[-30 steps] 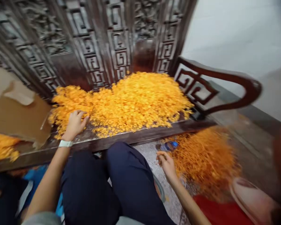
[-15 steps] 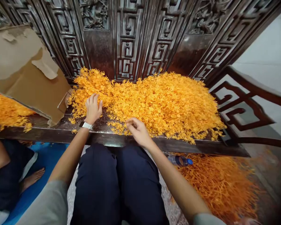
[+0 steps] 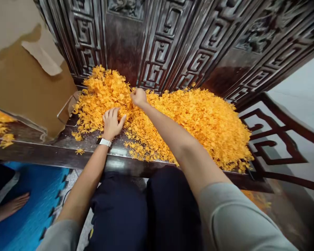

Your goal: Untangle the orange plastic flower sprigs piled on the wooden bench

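A long heap of yellow-orange artificial flower pieces (image 3: 209, 122) lies on a dark wooden bench (image 3: 115, 143), with a smaller mound (image 3: 102, 89) at its left end. My left hand (image 3: 113, 122), with a white watch on the wrist, rests palm down against the front of that mound, fingers spread and holding nothing visible. Farther back, my right hand (image 3: 139, 97) reaches to where the mound meets the larger heap. Its fingers are curled closed; what they hold, if anything, is hidden.
A torn cardboard piece (image 3: 28, 83) stands at the left, with more flower pieces (image 3: 0, 125) beyond it. Behind the heap rises the bench's carved back (image 3: 157, 52); an openwork armrest (image 3: 277, 136) bounds the right. Another person's foot (image 3: 13, 207) is on a blue mat (image 3: 39, 195).
My right hand has moved from the front edge of the heap back and left to the mound, and its fingers have closed. My left hand has shifted slightly right. The view has tilted.
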`<state>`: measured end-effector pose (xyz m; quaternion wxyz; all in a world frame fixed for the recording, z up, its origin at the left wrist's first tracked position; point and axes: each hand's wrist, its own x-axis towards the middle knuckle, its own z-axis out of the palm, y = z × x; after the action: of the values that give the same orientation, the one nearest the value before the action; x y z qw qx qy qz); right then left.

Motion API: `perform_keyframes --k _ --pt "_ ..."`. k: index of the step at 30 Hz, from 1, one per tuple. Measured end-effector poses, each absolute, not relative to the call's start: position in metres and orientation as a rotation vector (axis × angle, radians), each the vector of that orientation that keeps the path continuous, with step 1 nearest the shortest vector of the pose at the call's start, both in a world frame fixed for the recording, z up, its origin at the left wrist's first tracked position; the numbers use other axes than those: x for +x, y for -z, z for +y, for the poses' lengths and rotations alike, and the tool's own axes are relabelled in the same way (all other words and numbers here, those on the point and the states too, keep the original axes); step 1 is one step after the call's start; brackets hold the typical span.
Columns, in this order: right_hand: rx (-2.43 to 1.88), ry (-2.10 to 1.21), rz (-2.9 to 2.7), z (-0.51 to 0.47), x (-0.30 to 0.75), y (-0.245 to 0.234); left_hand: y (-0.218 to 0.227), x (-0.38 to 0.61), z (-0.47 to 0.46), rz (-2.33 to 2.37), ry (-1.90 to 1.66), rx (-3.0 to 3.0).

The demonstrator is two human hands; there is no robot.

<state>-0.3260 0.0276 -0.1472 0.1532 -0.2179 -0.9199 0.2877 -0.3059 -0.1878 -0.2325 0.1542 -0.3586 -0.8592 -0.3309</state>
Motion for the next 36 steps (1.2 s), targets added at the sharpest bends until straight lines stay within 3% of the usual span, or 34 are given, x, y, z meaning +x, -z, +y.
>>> perform_keyframes --k 4,8,15,23,31,36 --pt "-0.709 -1.292 -2.164 0.048 -0.347 0.127 0.234 -0.317 -0.185 -2.501 0.975 -0.982" --pt "-0.52 -1.667 -1.778 0.074 -0.336 0.073 0.238 -0.325 -0.187 -2.498 1.002 -0.94" --pt "-0.332 -1.577 -1.97 0.064 -0.26 0.012 0.229 -0.309 -0.195 -2.411 1.024 -0.909" --pt "-0.169 -1.745 -2.08 -0.017 -0.198 0.023 0.159 -0.316 -0.13 -2.317 1.133 -1.082" --pt "-0.235 -1.796 -1.827 -0.006 -0.135 0.027 0.167 -0.34 -0.125 -2.395 0.983 -1.295" --pt "-0.259 -1.836 -1.815 0.0 -0.093 0.033 0.146 -0.343 -0.118 -2.393 0.813 -1.49"
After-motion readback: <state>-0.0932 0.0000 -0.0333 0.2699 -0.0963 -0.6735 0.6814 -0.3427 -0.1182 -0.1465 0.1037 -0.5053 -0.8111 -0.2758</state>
